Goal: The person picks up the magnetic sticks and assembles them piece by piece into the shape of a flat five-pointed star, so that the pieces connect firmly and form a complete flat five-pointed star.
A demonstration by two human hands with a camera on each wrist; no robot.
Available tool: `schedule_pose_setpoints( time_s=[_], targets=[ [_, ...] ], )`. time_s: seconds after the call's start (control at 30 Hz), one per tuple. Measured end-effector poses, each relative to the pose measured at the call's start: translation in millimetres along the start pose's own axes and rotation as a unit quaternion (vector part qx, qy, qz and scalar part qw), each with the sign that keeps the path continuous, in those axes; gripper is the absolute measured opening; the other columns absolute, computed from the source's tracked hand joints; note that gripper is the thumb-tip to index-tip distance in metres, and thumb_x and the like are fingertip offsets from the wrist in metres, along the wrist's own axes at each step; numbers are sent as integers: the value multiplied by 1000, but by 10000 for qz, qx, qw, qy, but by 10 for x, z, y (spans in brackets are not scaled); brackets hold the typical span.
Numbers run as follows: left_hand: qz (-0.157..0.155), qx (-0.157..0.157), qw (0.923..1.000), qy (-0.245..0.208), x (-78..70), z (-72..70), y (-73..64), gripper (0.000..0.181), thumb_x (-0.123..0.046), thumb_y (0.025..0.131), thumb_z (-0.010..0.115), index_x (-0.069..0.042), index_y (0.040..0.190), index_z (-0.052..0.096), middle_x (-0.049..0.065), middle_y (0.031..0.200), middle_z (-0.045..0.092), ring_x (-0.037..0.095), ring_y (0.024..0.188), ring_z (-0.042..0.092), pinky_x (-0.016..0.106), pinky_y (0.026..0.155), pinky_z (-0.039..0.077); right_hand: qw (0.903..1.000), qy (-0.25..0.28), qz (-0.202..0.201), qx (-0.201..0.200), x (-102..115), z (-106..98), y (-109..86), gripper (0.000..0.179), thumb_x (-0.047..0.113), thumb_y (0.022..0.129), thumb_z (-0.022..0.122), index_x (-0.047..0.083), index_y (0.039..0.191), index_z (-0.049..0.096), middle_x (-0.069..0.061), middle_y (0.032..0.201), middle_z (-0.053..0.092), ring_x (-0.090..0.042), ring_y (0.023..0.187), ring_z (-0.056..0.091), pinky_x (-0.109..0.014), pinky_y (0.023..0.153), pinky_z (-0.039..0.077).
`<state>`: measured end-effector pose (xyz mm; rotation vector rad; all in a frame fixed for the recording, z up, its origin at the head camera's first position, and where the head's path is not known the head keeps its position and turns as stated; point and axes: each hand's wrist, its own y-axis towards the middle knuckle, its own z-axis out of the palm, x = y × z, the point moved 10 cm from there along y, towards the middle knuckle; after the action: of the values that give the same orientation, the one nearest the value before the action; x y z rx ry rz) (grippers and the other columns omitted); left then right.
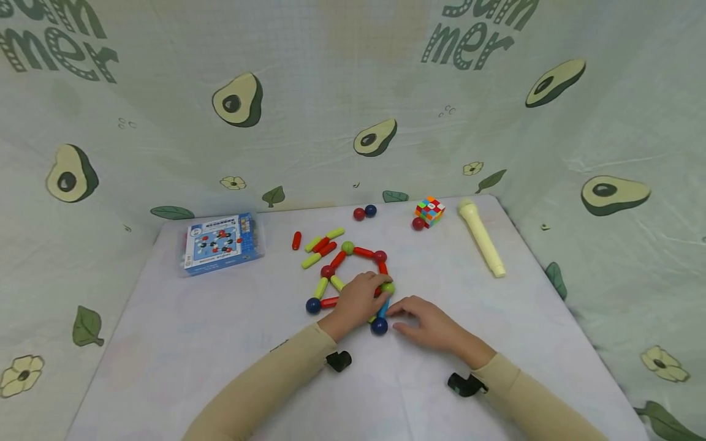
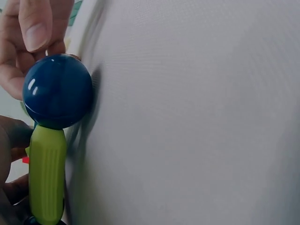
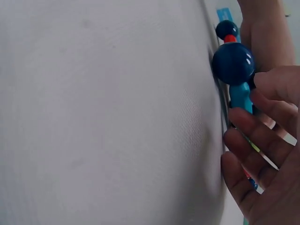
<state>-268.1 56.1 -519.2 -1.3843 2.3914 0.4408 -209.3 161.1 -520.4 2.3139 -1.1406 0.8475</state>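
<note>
A flat frame of coloured magnetic rods and balls lies on the table in the head view. My left hand (image 1: 360, 300) reaches over it, finger and thumb on either side of a light green ball (image 1: 388, 287). From that ball a blue rod (image 1: 383, 307) runs down to a dark blue ball (image 1: 379, 326), which a yellow-green rod (image 2: 47, 176) also joins in the left wrist view. My right hand (image 1: 427, 323) is just right of the blue rod, fingers loosely bent and fingertips close to it; contact is unclear. The left hand hides part of the frame's middle.
Loose red and yellow-green rods (image 1: 311, 260) lie behind the frame's left side. A blue boxed set (image 1: 220, 243) is at the back left. Farther back are a red ball (image 1: 359, 214), a dark blue ball (image 1: 371, 211), a puzzle cube (image 1: 430, 211) and a pale yellow stick (image 1: 482, 239).
</note>
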Motion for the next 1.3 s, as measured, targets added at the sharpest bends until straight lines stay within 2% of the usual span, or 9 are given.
schedule_pose_setpoints(
  time_s=[0.13, 0.33, 0.5, 0.77, 0.9, 1.0, 1.13, 1.3],
  targets=[
    [-47, -12, 10000, -69, 40, 30, 24, 36, -40, 99, 66, -25, 132, 66, -3, 112, 66, 12, 91, 57, 22, 75, 51, 9997, 81, 241, -46, -63, -65, 44, 22, 23, 98, 70, 25, 119, 68, 16, 116, 64, -5, 103, 59, -32, 92, 52],
    [10, 22, 10000, -82, 27, 68, 78, 37, -41, 99, 67, -26, 133, 66, -4, 113, 66, 11, 94, 57, 21, 76, 51, 9991, 80, 213, -356, -47, -240, 165, 20, 24, 98, 70, 18, 117, 70, 11, 109, 66, -7, 97, 60, -34, 88, 53],
    [-156, 67, 9998, -119, 73, 100, 81, 37, -43, 99, 66, -27, 132, 67, -5, 109, 66, 11, 89, 55, 21, 72, 48, 9982, -33, 361, -468, -114, -377, 277, 21, 24, 99, 69, 18, 119, 69, 10, 110, 67, -8, 97, 60, -37, 89, 54],
    [-175, 88, 9996, -213, 101, 74, 78, 37, -41, 98, 67, -27, 133, 67, -4, 109, 65, 12, 88, 53, 22, 72, 47, 9963, -82, 607, -598, -270, -633, 627, 21, 19, 99, 68, 13, 118, 69, 2, 107, 69, -16, 98, 61, -43, 88, 53],
    [-185, 136, 9993, -289, 123, 68, 79, 36, -40, 98, 67, -27, 132, 68, -4, 109, 66, 12, 88, 53, 21, 70, 46, 9963, -173, 715, -448, -360, -704, 913, 23, 20, 99, 67, 10, 120, 68, 0, 109, 68, -18, 99, 61, -42, 90, 53],
    [-163, 129, 9993, -302, 131, 69, 83, 35, -39, 98, 68, -27, 131, 69, -4, 109, 66, 12, 87, 53, 21, 71, 47, 9973, -272, 636, -251, -385, -733, 1143, 27, 20, 98, 68, 7, 122, 67, -5, 113, 68, -21, 102, 60, -44, 93, 52],
    [-157, 130, 9996, -216, 127, 83, 84, 36, -40, 99, 67, -28, 132, 68, -5, 114, 67, 12, 93, 57, 23, 79, 52, 9961, -589, 602, 246, -367, -724, 1446, 34, 22, 98, 68, 6, 128, 65, -10, 123, 66, -26, 110, 59, -45, 96, 51],
    [-119, 95, 9997, -205, 125, 83, 84, 35, -41, 98, 67, -28, 132, 68, -6, 117, 68, 12, 98, 59, 26, 84, 53, 9870, -1253, 476, 891, -335, -636, 1828, 37, 23, 99, 68, 9, 132, 64, -9, 126, 64, -29, 116, 58, -45, 100, 50]
  ],
)
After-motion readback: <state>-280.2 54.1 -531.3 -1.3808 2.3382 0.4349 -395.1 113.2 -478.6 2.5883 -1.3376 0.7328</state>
